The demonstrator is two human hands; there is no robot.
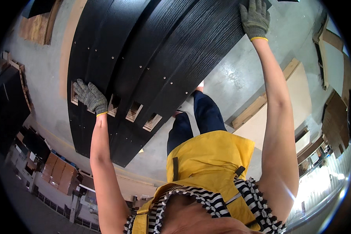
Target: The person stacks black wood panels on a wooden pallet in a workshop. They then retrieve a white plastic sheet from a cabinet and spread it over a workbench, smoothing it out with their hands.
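Note:
A long black wood-grain panel (160, 46) stretches before me from the left toward the top of the head view. Small pale dots run in rows across it, and rectangular cut-outs (134, 111) line its near left part. My left hand (90, 95), in a grey knit glove with a yellow cuff, lies flat on the panel beside these cut-outs, fingers extended. At the panel's far right edge rests my right hand (256, 18), gloved alike, its fingers stretched out over the edge. Neither hand is wrapped around anything.
Under the panel is a grey concrete floor (234, 74), where my feet stand close to its edge. A pale board with a wooden edge (277, 97) lies to the right. Brown cartons (58, 171) stand at lower left, and more panels (335, 121) are stacked at far right.

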